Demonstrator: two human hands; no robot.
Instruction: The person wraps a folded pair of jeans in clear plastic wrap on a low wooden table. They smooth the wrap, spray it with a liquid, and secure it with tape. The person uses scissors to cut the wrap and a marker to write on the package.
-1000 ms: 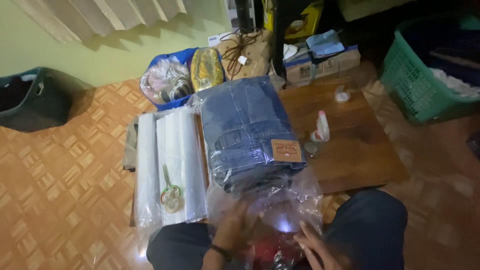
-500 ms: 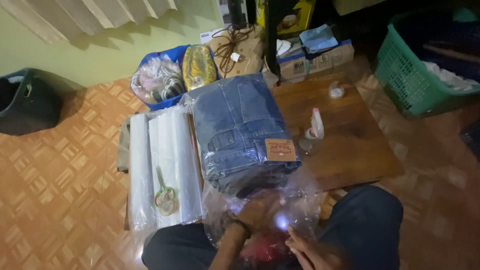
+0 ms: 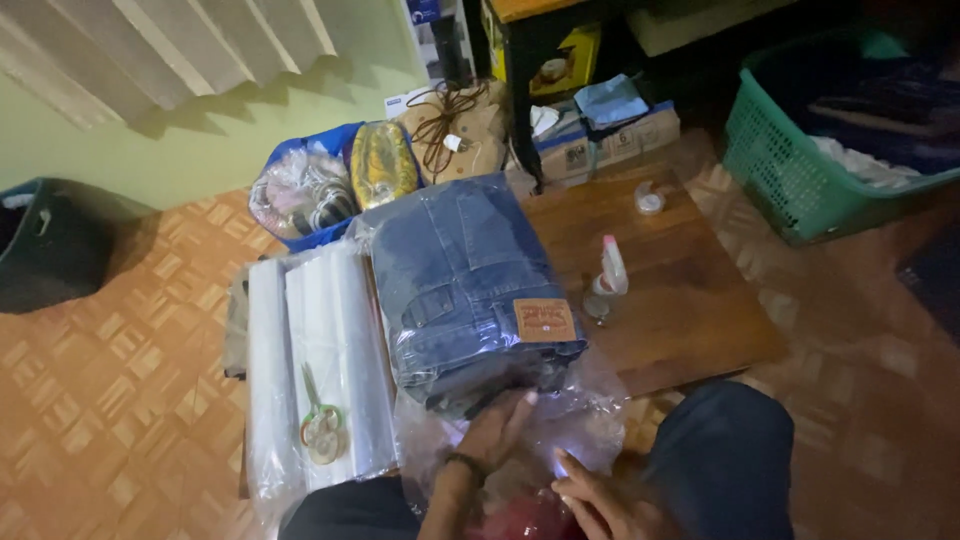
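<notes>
A folded pair of blue jeans (image 3: 465, 280) with a brown patch lies on a low wooden table (image 3: 690, 300), wrapped in a clear plastic bag (image 3: 590, 415). My left hand (image 3: 500, 425) presses against the near end of the jeans inside the bag's open mouth. My right hand (image 3: 600, 500) grips the loose plastic at the bag's opening, just above something red between my knees.
Clear plastic bag stacks (image 3: 315, 350) with scissors (image 3: 320, 425) on them lie left of the jeans. A small bottle (image 3: 605, 285) and tape roll (image 3: 650, 200) sit on the table. Green laundry basket (image 3: 800, 160) at right, blue bin (image 3: 300, 195) and boxes behind, dark bin (image 3: 50, 245) at left.
My left hand has pushed farther forward to the jeans' near end. The right hand has shifted slightly on the plastic. The view has drifted a little.
</notes>
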